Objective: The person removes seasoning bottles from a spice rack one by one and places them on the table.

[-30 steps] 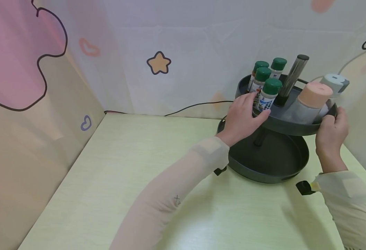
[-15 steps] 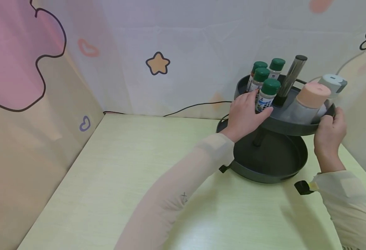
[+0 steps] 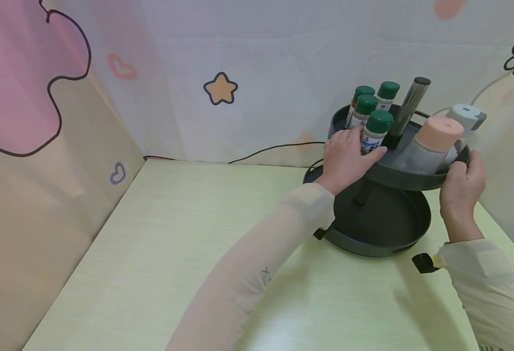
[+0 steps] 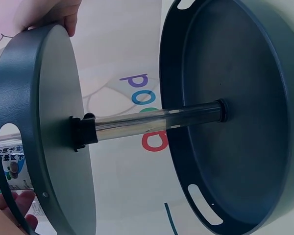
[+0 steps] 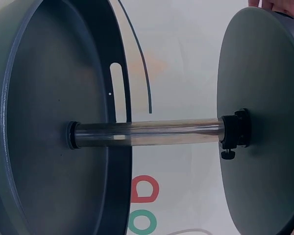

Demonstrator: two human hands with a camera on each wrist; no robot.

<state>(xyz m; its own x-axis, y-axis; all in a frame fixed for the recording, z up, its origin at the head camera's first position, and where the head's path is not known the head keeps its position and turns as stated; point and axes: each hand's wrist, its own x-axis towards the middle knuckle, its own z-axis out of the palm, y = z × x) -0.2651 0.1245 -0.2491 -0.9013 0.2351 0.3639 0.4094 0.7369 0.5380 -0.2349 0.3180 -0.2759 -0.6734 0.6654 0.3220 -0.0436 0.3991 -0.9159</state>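
A dark two-tier round rack (image 3: 371, 248) stands at the table's right side. My left hand (image 3: 344, 158) reaches over the upper tray's left edge, fingers and thumb around the front green-capped bottle (image 3: 371, 141). Its fingers (image 4: 25, 201) show beside the bottle through the tray's handle slot. On the tray's right rim, my right hand (image 3: 463, 195) holds the edge with curled fingers. Further green-capped bottles (image 3: 365, 105) stand behind the front one. A pink-capped clear bottle (image 3: 438, 141) and a pale-capped bottle (image 3: 467, 117) stand at the tray's right.
A metal post (image 3: 410, 109) rises from the upper tray; below it, a clear tube (image 5: 176, 132) with a black screw clamp (image 5: 232, 132) joins the tiers. The lower tray (image 3: 379, 219) sits on the pale table (image 3: 195, 234). A black cable (image 3: 278, 146) runs along the patterned backdrop.
My left hand has shifted slightly right and its thumb has come further across the front bottle, covering more of the label. The right hand and rack stay in place.
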